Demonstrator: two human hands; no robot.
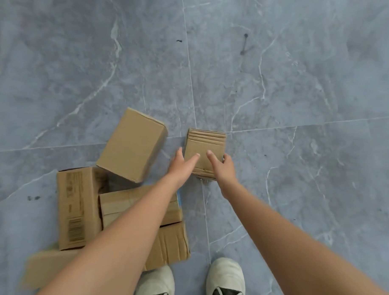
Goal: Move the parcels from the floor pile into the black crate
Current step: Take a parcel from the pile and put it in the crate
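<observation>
A small brown cardboard parcel (205,144) lies on the grey floor ahead of my feet. My right hand (223,166) grips its near right corner, thumb on top and fingers round the side. My left hand (182,164) is spread at its near left edge, thumb on the top face. To the left lies the pile: a tilted plain parcel (133,145), a parcel with a barcode label (75,206), a taped parcel (118,202) partly under my left forearm, and a flat piece (170,243) beneath. The black crate is out of view.
Grey marbled floor tiles (297,88) stretch ahead and to the right. My two white shoes (224,278) stand at the bottom edge, close to the pile's near corner. Another flat cardboard piece (45,267) lies at the lower left.
</observation>
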